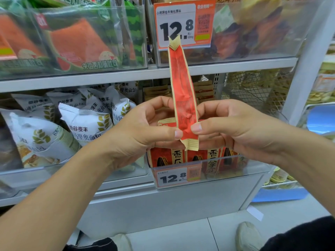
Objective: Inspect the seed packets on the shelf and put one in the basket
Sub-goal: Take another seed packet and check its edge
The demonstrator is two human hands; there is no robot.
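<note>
On far left I see the white bread bags [59, 127] piled in a clear bin on the lower shelf, and above them the bags w/ watermelon print [79, 46] in another clear bin. Next is my left hand [145, 127]: fingers curled, thumb tip pressing the left edge of the seed packet [183, 98] near its bottom. The packet stands almost upright, edge-on to me, red w/ tan seams, its top reaching in front of the upper price tag [183, 24] that reads 12.8. My right hand [226, 127] pinches the packet from the other side, thumb on the right edge, other fingers curled behind. Below both hands, more red seed packets [197, 156] stand in a clear bin, w/ a lower price tag [172, 177] on its front. At bottom right I see one light shoe [248, 236] on the floor.
</note>
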